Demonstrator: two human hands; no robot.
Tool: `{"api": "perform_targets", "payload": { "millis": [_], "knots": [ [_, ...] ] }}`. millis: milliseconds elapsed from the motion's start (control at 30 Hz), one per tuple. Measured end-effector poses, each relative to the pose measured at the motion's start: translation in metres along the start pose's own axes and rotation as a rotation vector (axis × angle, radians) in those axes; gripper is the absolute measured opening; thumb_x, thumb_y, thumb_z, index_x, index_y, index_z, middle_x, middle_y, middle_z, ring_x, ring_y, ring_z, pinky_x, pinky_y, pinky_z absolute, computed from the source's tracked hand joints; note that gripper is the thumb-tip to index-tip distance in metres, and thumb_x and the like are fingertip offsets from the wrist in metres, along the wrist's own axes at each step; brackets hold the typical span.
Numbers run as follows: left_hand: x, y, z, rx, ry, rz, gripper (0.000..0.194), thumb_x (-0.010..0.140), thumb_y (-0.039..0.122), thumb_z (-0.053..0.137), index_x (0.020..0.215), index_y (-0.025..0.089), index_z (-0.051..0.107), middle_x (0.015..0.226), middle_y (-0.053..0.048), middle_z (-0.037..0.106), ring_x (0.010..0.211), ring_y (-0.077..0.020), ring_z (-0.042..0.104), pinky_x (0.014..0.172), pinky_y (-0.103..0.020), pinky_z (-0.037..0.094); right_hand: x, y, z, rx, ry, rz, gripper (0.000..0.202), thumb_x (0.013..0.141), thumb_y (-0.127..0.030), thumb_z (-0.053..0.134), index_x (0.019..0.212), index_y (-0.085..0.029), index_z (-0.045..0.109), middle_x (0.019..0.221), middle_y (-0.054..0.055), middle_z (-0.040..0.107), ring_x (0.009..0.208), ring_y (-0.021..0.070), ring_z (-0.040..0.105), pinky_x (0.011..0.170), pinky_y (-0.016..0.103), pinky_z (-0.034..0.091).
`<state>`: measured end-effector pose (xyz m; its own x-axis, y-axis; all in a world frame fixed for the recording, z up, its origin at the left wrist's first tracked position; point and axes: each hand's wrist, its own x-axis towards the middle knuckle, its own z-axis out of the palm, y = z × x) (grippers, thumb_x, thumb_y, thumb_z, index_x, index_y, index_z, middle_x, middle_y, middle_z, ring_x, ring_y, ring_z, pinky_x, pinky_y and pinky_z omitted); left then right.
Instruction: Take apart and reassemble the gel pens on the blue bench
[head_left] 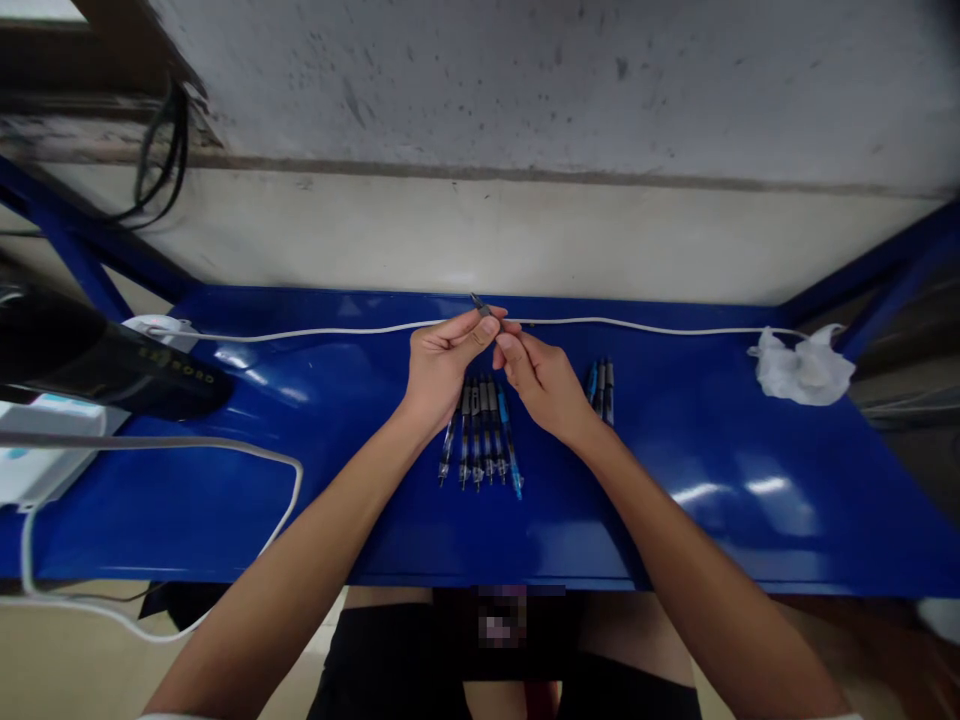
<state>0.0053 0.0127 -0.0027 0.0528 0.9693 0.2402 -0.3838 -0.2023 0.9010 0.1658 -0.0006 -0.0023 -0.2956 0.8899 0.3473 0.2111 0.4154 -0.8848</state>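
Along the near part of the blue tabletop (420, 540), shows a row of pens (487, 430), mostly dark with grey grips, plus a light blue pen (510, 445), with what looks like clear film at the near ends. Slightly farther, beside the right forearm, shows a smaller group of pens (609, 390), partly hidden.

Beyond the row, raised above the tabletop, holds a dark pen (481, 304) with a grey section. Likely to handle as light, stiff and fairly slim, a little slippery on smooth plastic, and not very fragile; best pinched at the grey section, clear of the point. Points away and slightly left, lying between the thumb and forefinger of the left hand (436, 370), pressed together on it. Meets the right hand (551, 385) at its nearer end, inside closed fingertips, apparently clamped there; cannot tell how much is covered.

Farther back, runs into a white cord (637, 325), then the pale wall (465, 240).
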Motion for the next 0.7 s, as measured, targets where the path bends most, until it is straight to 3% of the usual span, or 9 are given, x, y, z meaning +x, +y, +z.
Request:
{"api": "perform_targets", "payload": {
  "millis": [300,433,567,700],
  "knots": [
    [-0.006,-0.003,0.003,0.075,0.145,0.041,0.022,0.086,0.045,0.096,0.097,0.027,0.091,0.09,-0.002,0.084,0.078,-0.0187,0.076,0.086,-0.037,0.065,0.0,0.008,-0.001,-0.308,0.021,-0.136,0.049,0.12,-0.056,0.036,0.102,-0.021,0.066,0.075,0.0,0.066,0.056,0.0126,0.056,0.063,0.029,0.041],
    [-0.004,-0.002,0.002,0.11,0.149,0.043,0.021,0.083,0.043,0.098,0.088,0.025,0.088,0.09,-0.003,0.085,0.086,-0.0208,0.079,0.09,-0.037,0.065,-0.001,0.015,-0.003,-0.444,0.026,-0.149,0.05,0.12,-0.055,0.035,0.11,-0.019,0.069,0.085,0.006,0.075,0.062,0.0157,0.063,0.064,0.031,0.04],
    [-0.003,0.0,0.001,0.113,0.153,0.065,0.03,0.08,0.041,0.1,0.073,0.023,0.078,0.087,-0.002,0.083,0.086,-0.0207,0.08,0.09,-0.037,0.064,-0.002,0.016,-0.004,-0.484,0.044,-0.133,0.045,0.119,-0.053,0.04,0.108,-0.022,0.07,0.08,0.004,0.072,0.062,0.0165,0.059,0.063,0.031,0.034],
    [-0.003,0.001,0.001,0.121,0.163,0.086,0.033,0.081,0.042,0.1,0.072,0.023,0.075,0.087,-0.002,0.083,0.085,-0.0207,0.079,0.092,-0.039,0.064,-0.002,0.012,-0.003,-0.434,0.072,-0.106,0.042,0.117,-0.055,0.046,0.109,-0.023,0.072,0.077,0.004,0.067,0.066,0.0182,0.057,0.064,0.031,0.034]
  ]
}}
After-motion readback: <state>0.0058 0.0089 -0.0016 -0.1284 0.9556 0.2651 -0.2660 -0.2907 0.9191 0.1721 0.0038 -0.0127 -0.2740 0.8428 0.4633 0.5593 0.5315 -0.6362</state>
